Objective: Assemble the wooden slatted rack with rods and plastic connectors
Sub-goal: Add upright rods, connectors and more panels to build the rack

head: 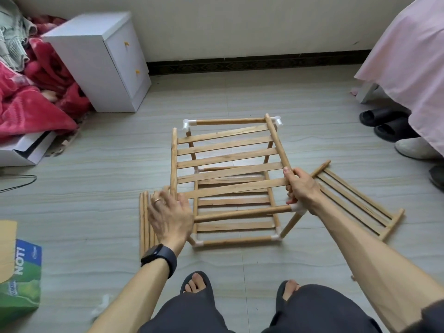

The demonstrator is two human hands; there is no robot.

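Observation:
A wooden rack frame (pixel 236 241) of rods joined by white plastic connectors (pixel 275 237) stands on the floor in front of me. A slatted wooden panel (pixel 225 159) lies tilted on top of it. My right hand (pixel 301 188) grips the panel's right side rail near its front end. My left hand (pixel 169 216), blurred, hovers with spread fingers at the panel's front left corner; whether it touches is unclear. A second slatted panel (pixel 355 200) lies on the floor to the right. Several loose rods (pixel 144 224) lie to the left, partly hidden by my left hand.
A white two-drawer cabinet (pixel 103 58) and red bedding (pixel 28 97) stand at the back left. A pink-covered bed (pixel 413 56) with dark slippers (pixel 384 121) beside it is at the right. A green and blue box (pixel 19 280) lies at the near left. My feet are below the rack.

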